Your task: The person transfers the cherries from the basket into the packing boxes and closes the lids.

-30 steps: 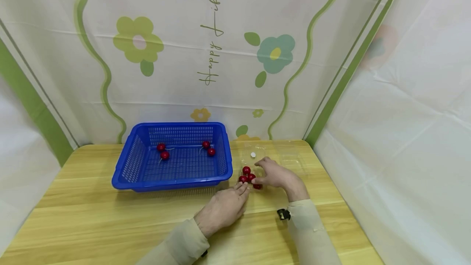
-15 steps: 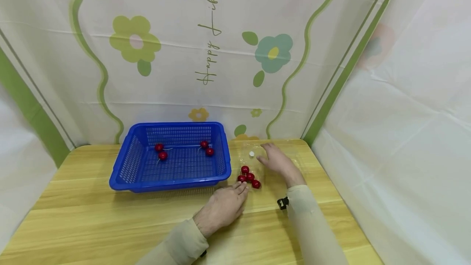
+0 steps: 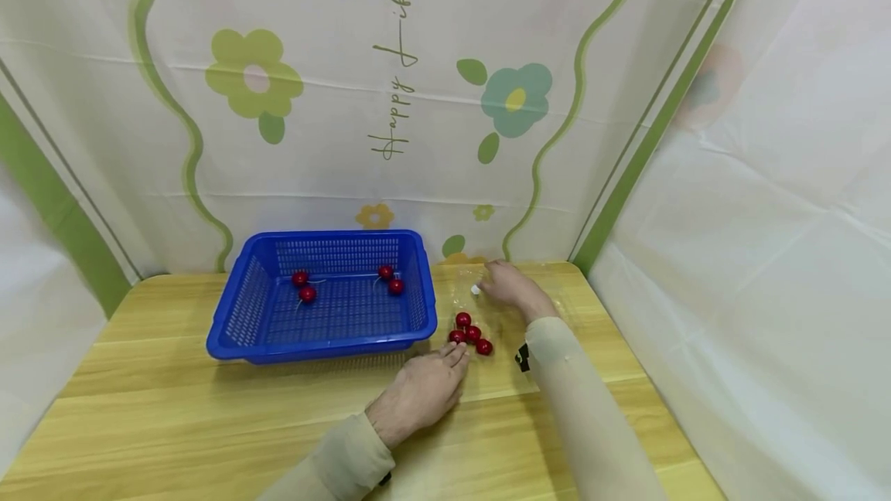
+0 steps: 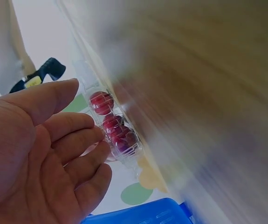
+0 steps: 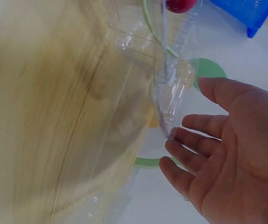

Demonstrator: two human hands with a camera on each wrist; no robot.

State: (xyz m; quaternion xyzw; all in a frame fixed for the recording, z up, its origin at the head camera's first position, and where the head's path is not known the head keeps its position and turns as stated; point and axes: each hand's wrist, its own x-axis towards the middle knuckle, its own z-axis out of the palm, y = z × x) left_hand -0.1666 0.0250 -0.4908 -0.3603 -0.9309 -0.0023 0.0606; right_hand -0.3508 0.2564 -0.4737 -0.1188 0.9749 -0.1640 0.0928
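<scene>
Several red cherries (image 3: 473, 333) lie in a clear plastic box (image 4: 134, 150) at the right of the table. The raised clear lid (image 5: 171, 100) carries a white round sticker (image 3: 476, 290). My left hand (image 3: 421, 393) rests beside the near side of the box, its fingertips touching or very close to the wall. Its fingers are loosely bent around nothing. At the far edge of the lid is my right hand (image 3: 511, 287). In the right wrist view its fingertips touch that edge, with the thumb apart and nothing pinched.
Left of the box stands a blue plastic basket (image 3: 323, 350) with several cherries (image 3: 308, 294) on its floor. Another clear plastic piece (image 5: 113, 205) lies right of the right hand, hard to make out. A printed curtain (image 3: 313, 161) encloses the wooden table (image 3: 209, 424).
My right hand has left the cherries and moved away from me, up to the far edge of the lid. The left hand has stayed by the box.
</scene>
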